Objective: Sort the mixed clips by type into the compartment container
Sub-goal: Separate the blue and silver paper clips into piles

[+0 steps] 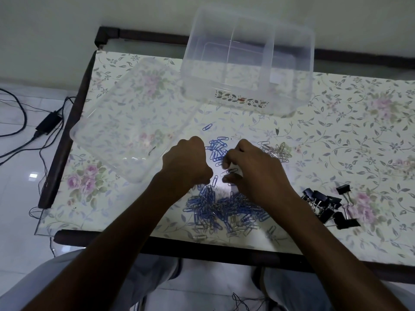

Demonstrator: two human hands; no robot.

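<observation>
Your right hand (253,173) pinching a paper clip (231,171), your left hand (188,163) curled, grip unclear, both above the mixed clip pile (224,209), blue clips (216,149) beyond, silver clips (275,149) far-right, binder clips (327,205) right, compartment container (247,63) farthest.

Left grip's (187,162) curled fingers hidden

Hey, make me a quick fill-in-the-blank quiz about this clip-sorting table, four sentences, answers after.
1. The binder clips heaped to the right are ____ in colour.
2. The small pile between the two hands holds only ____ paper clips.
3. The lid lies to the ____ of the compartment container.
4. The silver paper clips lie beyond the ____ hand.

Answers: black; blue; left; right
</observation>
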